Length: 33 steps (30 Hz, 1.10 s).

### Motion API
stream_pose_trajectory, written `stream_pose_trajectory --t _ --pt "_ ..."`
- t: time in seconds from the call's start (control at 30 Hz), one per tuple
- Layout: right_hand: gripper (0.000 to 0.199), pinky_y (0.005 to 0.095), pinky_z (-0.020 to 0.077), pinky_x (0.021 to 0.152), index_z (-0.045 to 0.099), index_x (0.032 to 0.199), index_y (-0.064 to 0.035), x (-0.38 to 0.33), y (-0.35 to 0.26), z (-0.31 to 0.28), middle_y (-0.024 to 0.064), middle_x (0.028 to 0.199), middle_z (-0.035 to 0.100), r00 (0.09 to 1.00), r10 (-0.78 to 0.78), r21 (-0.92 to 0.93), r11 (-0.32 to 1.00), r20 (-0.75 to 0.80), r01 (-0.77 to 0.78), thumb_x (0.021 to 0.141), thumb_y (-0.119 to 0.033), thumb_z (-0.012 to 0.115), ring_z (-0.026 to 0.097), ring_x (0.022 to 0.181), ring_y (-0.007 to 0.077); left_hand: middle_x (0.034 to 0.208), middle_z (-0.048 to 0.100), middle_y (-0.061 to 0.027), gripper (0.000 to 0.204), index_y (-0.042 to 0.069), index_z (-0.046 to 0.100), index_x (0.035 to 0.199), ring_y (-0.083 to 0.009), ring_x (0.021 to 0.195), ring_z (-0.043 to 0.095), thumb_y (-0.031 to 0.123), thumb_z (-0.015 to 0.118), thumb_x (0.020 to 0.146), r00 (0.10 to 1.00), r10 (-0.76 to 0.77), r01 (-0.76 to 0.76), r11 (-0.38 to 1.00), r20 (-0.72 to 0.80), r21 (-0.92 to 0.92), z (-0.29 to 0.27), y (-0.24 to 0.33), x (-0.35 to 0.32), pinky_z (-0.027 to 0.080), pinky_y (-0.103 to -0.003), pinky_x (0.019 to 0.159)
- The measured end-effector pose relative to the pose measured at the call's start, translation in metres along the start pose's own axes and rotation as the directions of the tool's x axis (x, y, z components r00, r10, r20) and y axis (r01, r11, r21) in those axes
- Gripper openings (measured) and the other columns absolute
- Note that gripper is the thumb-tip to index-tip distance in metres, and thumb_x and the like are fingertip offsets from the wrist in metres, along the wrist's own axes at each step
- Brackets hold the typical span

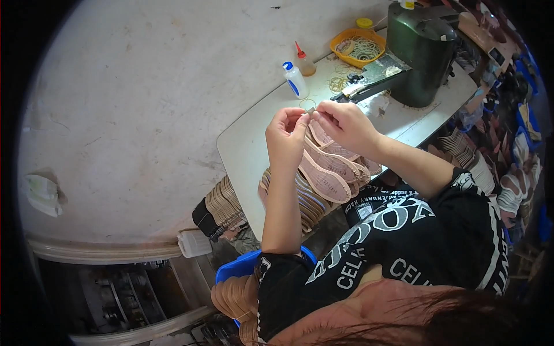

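Pinching small piece (310, 111) in near-closed left hand (285, 125), apparently right hand (348, 123) too, could drop it onto near insoles (326, 177) through slack grip

Near the upper middle of the frame, the left hand (287, 131) pinches a small greyish piece (310, 111), with the fingertips of the right hand (349, 122) close against it; whether they grip it is unclear. Below the hands, pale pink insoles (328, 177) overlap on the white tabletop (245, 135), beside a stack of edges at centre. Above the hands stand a white bottle (296, 82) with a blue cap and a red-tipped bottle (307, 66). At upper right, an orange-yellow basket (341, 57) of bands sits beside a dark green machine (412, 66).
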State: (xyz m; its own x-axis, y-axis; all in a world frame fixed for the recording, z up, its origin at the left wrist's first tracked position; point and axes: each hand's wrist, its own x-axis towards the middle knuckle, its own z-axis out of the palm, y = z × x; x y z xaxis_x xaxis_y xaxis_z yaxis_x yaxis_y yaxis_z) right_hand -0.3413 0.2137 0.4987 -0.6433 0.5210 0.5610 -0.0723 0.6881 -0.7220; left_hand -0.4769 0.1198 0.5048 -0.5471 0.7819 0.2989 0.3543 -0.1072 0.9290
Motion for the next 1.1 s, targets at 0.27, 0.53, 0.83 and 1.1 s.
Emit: stream_pose_trajectory --t 0.27,0.53,0.83,1.1 --pt "0.013 0.0411 0.0466 0.055 0.057 0.087 -0.0023 -0.001 0.003 -0.01 0.0176 0.065 0.059 0.995 -0.063 -0.124 0.991 -0.076 0.053 0.091 -0.014 0.057 0.061 0.061 0.0352 0.082 0.066 -0.0035 0.006 0.002 0.06 0.088 -0.0084 0.073 0.061 0.004 0.065 0.089 0.998 0.054 -0.055 0.998 -0.011 -0.04 0.018 0.0 0.004 0.049 -0.022 0.068" --pt "0.012 0.0424 0.0466 0.058 0.057 0.088 -0.0023 -0.014 0.012 -0.045 0.0186 0.069 0.06 0.998 -0.056 -0.097 0.994 0.021 0.058 0.091 -0.014 0.057 0.061 0.065 0.0373 0.08 0.064 -0.0024 0.008 0.002 0.06 0.089 -0.0084 0.071 0.059 0.007 0.065 0.089 0.998 -0.024 0.024 1.0 0.062 0.004 0.042 0.006 -0.003 0.049 -0.024 0.067" --pt "0.014 0.0358 0.0436 0.055 0.058 0.089 0.0002 -0.064 0.025 -0.116 0.0159 0.066 0.056 0.988 0.152 -0.047 0.988 0.041 -0.15 0.093 -0.013 0.056 0.058 0.059 0.0265 0.076 0.06 -0.0002 0.008 0.001 0.057 0.088 -0.0058 0.069 0.054 0.004 0.065 0.089 0.924 -0.032 0.042 0.999 0.381 -0.018 0.106 0.015 -0.008 0.044 -0.021 0.063" --pt "0.019 0.0274 0.0401 0.051 0.06 0.083 -0.0002 -0.054 0.066 -0.122 0.0039 0.061 0.056 0.953 0.299 0.122 0.945 0.046 -0.302 0.093 -0.015 0.057 0.05 0.054 0.0081 0.081 0.054 0.0007 0.016 0.003 0.056 0.091 -0.0061 0.069 0.049 0.01 0.069 0.086 0.992 0.031 -0.012 0.989 0.125 -0.15 0.158 -0.046 0.002 0.042 -0.021 0.063"
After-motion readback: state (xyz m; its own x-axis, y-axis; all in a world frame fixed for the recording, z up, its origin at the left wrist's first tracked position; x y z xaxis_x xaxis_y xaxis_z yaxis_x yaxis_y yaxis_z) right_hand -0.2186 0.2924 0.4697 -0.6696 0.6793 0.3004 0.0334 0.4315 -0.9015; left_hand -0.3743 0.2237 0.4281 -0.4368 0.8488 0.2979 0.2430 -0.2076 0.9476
